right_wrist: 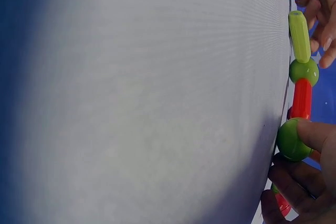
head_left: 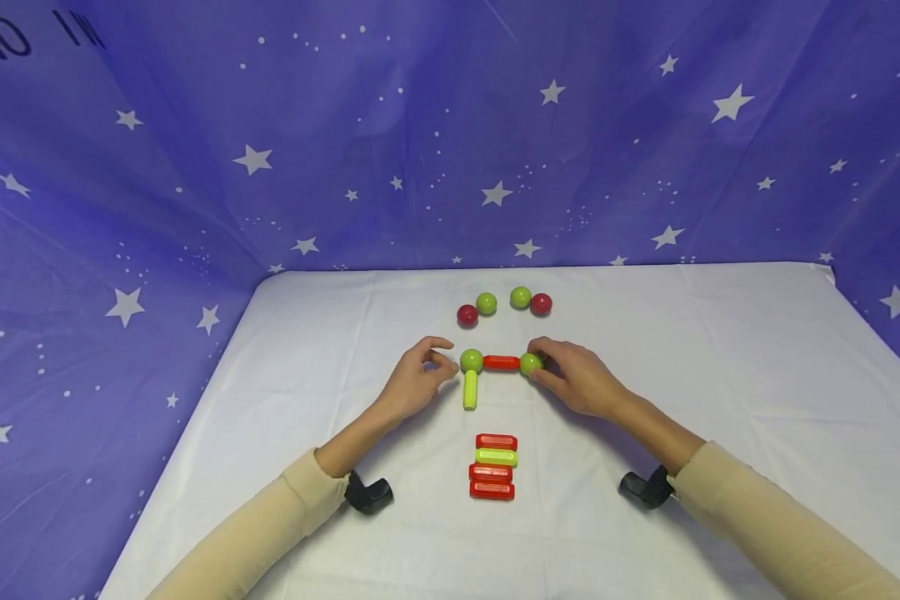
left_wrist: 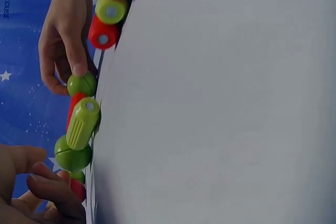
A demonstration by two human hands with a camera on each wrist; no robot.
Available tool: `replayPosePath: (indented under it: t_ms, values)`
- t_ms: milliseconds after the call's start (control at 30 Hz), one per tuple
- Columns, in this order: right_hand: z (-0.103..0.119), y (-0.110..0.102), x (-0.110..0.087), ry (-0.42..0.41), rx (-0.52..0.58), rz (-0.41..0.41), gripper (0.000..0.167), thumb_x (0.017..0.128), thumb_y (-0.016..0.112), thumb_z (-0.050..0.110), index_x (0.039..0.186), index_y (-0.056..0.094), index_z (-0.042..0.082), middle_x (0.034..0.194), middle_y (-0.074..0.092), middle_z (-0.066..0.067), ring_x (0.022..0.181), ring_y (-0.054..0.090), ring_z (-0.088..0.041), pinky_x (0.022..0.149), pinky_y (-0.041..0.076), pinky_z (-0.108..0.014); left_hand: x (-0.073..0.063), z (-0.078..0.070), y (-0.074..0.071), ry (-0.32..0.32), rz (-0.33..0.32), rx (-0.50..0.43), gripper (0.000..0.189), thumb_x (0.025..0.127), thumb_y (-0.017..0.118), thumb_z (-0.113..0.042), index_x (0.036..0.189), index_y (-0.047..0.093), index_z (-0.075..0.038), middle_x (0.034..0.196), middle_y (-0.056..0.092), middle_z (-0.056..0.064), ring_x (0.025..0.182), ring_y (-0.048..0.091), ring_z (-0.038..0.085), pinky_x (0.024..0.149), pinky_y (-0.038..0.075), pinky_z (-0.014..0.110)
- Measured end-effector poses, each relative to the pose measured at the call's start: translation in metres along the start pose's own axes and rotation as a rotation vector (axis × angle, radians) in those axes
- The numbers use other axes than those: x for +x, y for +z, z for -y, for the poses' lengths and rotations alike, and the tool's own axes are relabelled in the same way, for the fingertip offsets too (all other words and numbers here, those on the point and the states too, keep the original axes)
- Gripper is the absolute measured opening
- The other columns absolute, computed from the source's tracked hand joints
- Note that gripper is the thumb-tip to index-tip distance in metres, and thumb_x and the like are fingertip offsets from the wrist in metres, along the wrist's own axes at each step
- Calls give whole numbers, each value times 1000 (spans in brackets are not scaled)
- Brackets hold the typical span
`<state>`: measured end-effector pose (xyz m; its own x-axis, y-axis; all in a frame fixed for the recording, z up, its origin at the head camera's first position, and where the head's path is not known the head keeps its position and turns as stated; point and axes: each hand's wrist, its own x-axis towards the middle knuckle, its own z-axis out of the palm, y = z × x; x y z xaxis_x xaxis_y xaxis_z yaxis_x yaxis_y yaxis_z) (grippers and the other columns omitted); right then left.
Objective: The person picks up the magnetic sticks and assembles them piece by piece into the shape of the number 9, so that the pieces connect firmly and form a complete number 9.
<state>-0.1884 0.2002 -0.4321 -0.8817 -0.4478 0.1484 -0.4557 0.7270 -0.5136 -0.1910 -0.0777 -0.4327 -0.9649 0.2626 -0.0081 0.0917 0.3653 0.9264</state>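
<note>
On the white cloth lies a joined piece: a green ball (head_left: 472, 360) with a yellow-green rod (head_left: 470, 391) pointing toward me and a red rod (head_left: 502, 362) running right to another green ball (head_left: 530, 364). My right hand (head_left: 581, 379) pinches that right-hand ball between thumb and fingers, as the right wrist view also shows. Just left of the other ball is my left hand (head_left: 417, 379), its fingers loosely bent with nothing between them and the fingertips close to the ball. Round, pale discs show in the rods' ends in the left wrist view.
Closer to me, a stack of loose rods, red (head_left: 492, 491) and yellow-green (head_left: 497, 457), lies side by side. Behind the joined piece are loose red balls (head_left: 467, 316) and green balls (head_left: 521, 297) in two pairs. A purple star-patterned cloth (head_left: 450, 150) hangs past the table's far edge.
</note>
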Motion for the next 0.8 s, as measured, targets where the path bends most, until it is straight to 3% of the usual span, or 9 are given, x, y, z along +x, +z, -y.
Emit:
replayPosePath:
  t_ms: [500,800]
  values:
    - [1,0,-1,-4,-3,3,34,91,71,14,122,60,6,105,66,-4,92,59,-23,89,48,-47,38,-6,4,10,-134,-15,31,94,66,-11,124,63,-6,100,62,10,62,52,14,56,45,25]
    - [1,0,0,19,-6,9,34,91,72,15,123,60,6,107,66,-5,95,60,-25,91,48,-48,64,-9,10,-7,-222,-21,45,93,68,-13,137,58,-10,126,57,19,77,59,20,63,50,27]
